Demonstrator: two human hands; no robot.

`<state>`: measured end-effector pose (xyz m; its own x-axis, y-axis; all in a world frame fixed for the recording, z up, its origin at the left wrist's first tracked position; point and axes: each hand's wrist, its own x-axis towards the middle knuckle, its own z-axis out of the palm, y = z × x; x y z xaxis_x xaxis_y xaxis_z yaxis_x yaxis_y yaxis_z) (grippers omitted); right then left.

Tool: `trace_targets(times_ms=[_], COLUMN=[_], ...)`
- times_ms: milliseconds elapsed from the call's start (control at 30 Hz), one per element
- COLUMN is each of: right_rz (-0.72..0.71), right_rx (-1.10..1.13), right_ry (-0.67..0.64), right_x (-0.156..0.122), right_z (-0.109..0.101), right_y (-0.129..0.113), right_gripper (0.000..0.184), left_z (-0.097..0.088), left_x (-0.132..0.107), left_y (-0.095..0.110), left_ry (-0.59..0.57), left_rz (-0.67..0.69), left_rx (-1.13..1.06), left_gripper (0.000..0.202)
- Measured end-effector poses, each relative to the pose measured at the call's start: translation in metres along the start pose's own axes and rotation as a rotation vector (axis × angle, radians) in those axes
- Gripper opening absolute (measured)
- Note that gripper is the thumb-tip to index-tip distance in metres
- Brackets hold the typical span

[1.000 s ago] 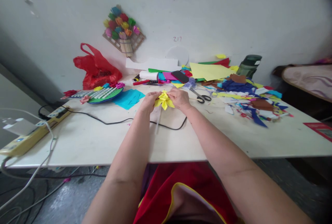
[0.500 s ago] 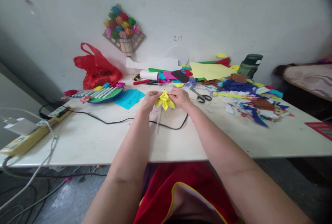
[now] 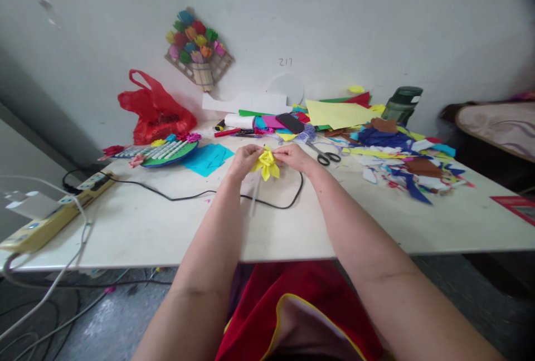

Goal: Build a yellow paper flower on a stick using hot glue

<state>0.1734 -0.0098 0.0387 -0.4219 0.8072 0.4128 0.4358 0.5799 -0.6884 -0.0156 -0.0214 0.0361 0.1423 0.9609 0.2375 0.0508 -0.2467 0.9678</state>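
Note:
A small yellow paper flower (image 3: 266,164) on a pale thin stick (image 3: 254,196) is held above the white table (image 3: 146,227) between both my hands. My left hand (image 3: 245,160) pinches its left side with closed fingers. My right hand (image 3: 293,156) pinches the flower's top right petal, fingers closed. The stick hangs down toward me below the flower.
A black cable (image 3: 175,195) loops under my hands. Scissors (image 3: 325,155) and a heap of coloured paper scraps (image 3: 397,155) lie to the right. Left are cyan paper (image 3: 208,158), a green plate with sticks (image 3: 167,151), a red bag (image 3: 155,109) and a yellow power strip (image 3: 50,216).
My right hand has shifted slightly right and up along the flower, pulling at a petal. The left hand and the stick have hardly moved.

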Motion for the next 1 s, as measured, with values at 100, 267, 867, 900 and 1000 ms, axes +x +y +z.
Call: trace_targets(times_ms=[100, 267, 867, 900, 1000], right_rz=[-0.011, 0.018, -0.044, -0.049, -0.057], right_rx=[0.048, 0.029, -0.539, -0.564, -0.624], right_ry=[-0.008, 0.069, 0.206, 0.206, 0.200], right_x=[-0.002, -0.001, 0.000, -0.001, -0.003], right_z=[-0.002, -0.001, 0.009, 0.010, 0.010], right_y=[-0.002, -0.003, -0.013, -0.014, -0.017], right_gripper=[0.025, 0.023, 0.025, 0.026, 0.027], left_z=[0.000, 0.000, 0.000, 0.000, -0.001], left_x=[0.000, 0.000, -0.003, -0.003, -0.003], left_y=[-0.001, 0.000, 0.004, 0.004, 0.003], left_ry=[-0.018, -0.017, -0.094, -0.103, -0.098], left_rz=[0.000, 0.009, -0.149, -0.157, -0.192], left_rx=[-0.019, -0.047, -0.244, -0.250, -0.269], left_gripper=[0.030, 0.031, 0.041, 0.040, 0.036])
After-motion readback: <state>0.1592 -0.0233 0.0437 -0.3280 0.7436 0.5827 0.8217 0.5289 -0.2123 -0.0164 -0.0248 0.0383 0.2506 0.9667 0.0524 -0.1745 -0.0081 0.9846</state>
